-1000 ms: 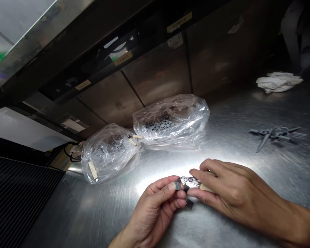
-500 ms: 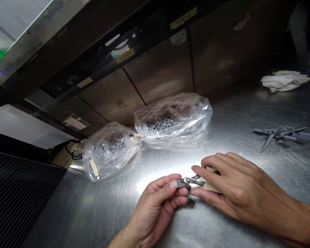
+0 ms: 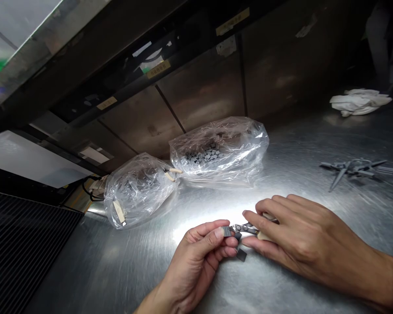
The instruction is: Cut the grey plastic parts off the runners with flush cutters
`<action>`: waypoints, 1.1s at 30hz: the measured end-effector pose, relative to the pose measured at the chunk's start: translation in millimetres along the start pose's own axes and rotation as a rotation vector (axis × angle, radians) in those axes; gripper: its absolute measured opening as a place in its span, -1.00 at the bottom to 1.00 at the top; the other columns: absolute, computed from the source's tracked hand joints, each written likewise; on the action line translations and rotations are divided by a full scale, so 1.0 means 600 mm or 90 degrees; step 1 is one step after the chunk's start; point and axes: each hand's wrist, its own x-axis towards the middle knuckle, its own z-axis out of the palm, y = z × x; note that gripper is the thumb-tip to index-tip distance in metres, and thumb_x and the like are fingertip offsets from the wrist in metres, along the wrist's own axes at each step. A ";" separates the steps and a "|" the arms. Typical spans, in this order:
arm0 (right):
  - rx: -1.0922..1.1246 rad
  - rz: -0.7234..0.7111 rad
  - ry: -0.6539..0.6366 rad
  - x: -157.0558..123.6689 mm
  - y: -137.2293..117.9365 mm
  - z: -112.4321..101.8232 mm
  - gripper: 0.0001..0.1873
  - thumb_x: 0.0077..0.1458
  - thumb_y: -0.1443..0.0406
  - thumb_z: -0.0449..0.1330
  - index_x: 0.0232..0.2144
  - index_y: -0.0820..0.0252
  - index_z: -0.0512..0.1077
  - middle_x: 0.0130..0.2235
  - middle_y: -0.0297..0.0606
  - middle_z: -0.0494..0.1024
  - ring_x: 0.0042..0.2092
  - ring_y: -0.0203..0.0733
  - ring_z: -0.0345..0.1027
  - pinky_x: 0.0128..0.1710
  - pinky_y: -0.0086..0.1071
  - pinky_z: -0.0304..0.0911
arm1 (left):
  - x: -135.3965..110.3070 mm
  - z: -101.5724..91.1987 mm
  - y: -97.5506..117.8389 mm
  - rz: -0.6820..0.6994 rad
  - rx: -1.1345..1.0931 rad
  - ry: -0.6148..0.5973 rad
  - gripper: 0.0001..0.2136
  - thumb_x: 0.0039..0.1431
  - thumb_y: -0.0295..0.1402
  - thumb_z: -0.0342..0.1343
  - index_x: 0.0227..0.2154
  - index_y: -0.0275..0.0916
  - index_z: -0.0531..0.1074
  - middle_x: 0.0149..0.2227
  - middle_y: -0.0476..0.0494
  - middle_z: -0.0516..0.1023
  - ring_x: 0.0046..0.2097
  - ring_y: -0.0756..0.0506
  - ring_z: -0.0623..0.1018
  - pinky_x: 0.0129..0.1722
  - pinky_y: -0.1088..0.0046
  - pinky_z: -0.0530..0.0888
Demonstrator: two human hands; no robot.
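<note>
Fingers of my left hand (image 3: 218,233): curled narrow, thumb over fingertips, pinching a small dark grey piece (image 3: 227,231).
Fingers of my right hand (image 3: 265,207): wrapped around the cream handles of small side cutters (image 3: 245,227), holding them, with the steel tips pointing left.
Tool contact: cutter tips at the grey piece, right beside my left thumb; exact bite too small to tell.
Second grey piece (image 3: 241,255): below my left fingertips, dark and flat; whether it is joined to the pinched piece, I cannot tell.
Work position: both hands low over the stainless steel desk (image 3: 118,261), toward its near side, in the brightest patch of light.
Bags: two knotted clear plastic bags at the desk's far side, left of centre. Right bag (image 3: 219,150) shows many small dark grey blocks; left bag (image 3: 137,192) holds similar grey pieces, less distinct through the creases. The bags touch.
Right side of desk: branched dark grey metal piece with spiky arms (image 3: 355,170), well apart from my right hand; crumpled white cloth (image 3: 358,102) further back near the far edge.
Behind desk: brown metal panels with small labels (image 3: 199,91).
Lower left: black ribbed grille (image 3: 22,257) along the desk's left edge.
</note>
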 end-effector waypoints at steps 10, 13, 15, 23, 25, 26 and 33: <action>0.007 -0.006 -0.015 -0.001 0.001 -0.002 -0.73 0.44 0.19 0.06 -0.14 0.22 0.49 -0.39 -0.29 0.42 -0.41 -0.20 0.29 -0.37 -0.27 0.06 | 0.001 -0.004 0.002 0.000 0.014 -0.014 -0.77 -0.03 -0.47 0.50 -0.27 -0.43 0.69 -0.42 -0.24 0.72 -0.38 -0.02 0.68 -0.25 0.55 0.63; 0.000 -0.008 -0.019 -0.003 0.000 -0.001 -0.74 0.43 0.20 0.07 -0.14 0.23 0.49 -0.41 -0.30 0.41 -0.42 -0.20 0.29 -0.37 -0.28 0.09 | 0.002 -0.003 0.002 0.000 0.021 -0.014 -0.76 -0.04 -0.47 0.51 -0.28 -0.43 0.69 -0.42 -0.23 0.72 -0.39 -0.02 0.68 -0.26 0.56 0.63; 0.002 -0.004 -0.023 -0.004 -0.001 -0.001 -0.75 0.43 0.21 0.07 -0.14 0.23 0.49 -0.41 -0.31 0.41 -0.43 -0.20 0.30 -0.38 -0.29 0.10 | 0.002 -0.002 0.002 0.000 0.023 -0.015 -0.77 -0.03 -0.47 0.50 -0.28 -0.42 0.69 -0.42 -0.23 0.72 -0.39 -0.02 0.67 -0.26 0.56 0.63; 0.045 0.033 -0.014 -0.004 0.001 0.001 -0.72 0.42 0.18 0.08 -0.10 0.24 0.51 -0.36 -0.28 0.44 -0.41 -0.22 0.33 -0.41 -0.31 0.14 | 0.000 0.000 0.002 0.000 0.006 -0.007 -0.78 0.01 -0.51 0.47 -0.23 -0.36 0.69 -0.34 -0.23 0.73 -0.34 -0.03 0.68 -0.23 0.52 0.63; 0.061 0.040 -0.009 -0.003 -0.001 0.002 -0.71 0.41 0.16 0.09 -0.11 0.24 0.51 -0.34 -0.25 0.45 -0.39 -0.19 0.34 -0.39 -0.30 0.14 | -0.002 -0.001 0.002 0.002 -0.001 -0.010 -0.78 0.02 -0.50 0.46 -0.23 -0.35 0.69 -0.38 -0.21 0.72 -0.34 -0.03 0.68 -0.23 0.52 0.63; 0.069 0.042 -0.010 -0.003 -0.002 0.003 -0.71 0.41 0.15 0.09 -0.12 0.24 0.51 -0.32 -0.23 0.46 -0.37 -0.17 0.34 -0.38 -0.28 0.14 | -0.002 -0.001 0.001 0.002 -0.002 -0.011 -0.79 0.03 -0.50 0.46 -0.23 -0.35 0.69 -0.40 -0.21 0.71 -0.34 -0.03 0.68 -0.23 0.52 0.63; 0.070 0.034 -0.016 -0.001 -0.006 0.005 -0.73 0.41 0.16 0.10 -0.13 0.23 0.50 -0.30 -0.22 0.46 -0.33 -0.14 0.34 -0.31 -0.24 0.12 | -0.002 -0.001 -0.001 0.008 0.005 -0.020 -0.85 0.08 -0.51 0.42 -0.26 -0.37 0.68 -0.41 -0.22 0.71 -0.35 -0.04 0.68 -0.24 0.52 0.63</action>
